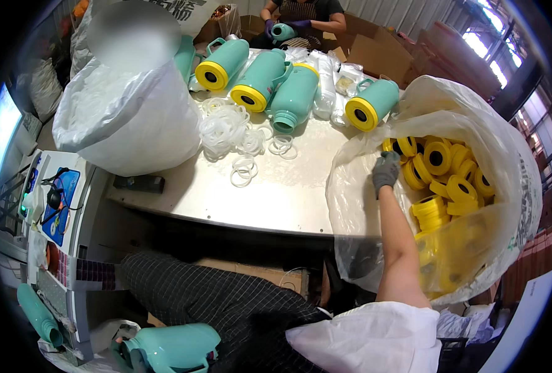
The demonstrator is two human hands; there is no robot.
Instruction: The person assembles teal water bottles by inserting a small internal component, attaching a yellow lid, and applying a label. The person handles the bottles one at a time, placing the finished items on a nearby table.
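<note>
1. Right hand [386,172], in a grey glove, reaches into the big clear plastic sack [506,161] among the yellow ring caps [441,158]; whether its fingers have closed on one cannot be told.
2. Left hand [138,359], at the lower edge, seems to steady a mint-green flask body [176,345] on the lap, its grip unclear.
3. Capped flasks [251,78] lie on the steel table [276,193] beside loose clear sealing rings [226,130], within reach.

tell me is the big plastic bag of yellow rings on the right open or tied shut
Open. The bag's mouth gapes wide, the yellow rings inside show plainly, and the gloved right hand reaches in over its rim.
</note>
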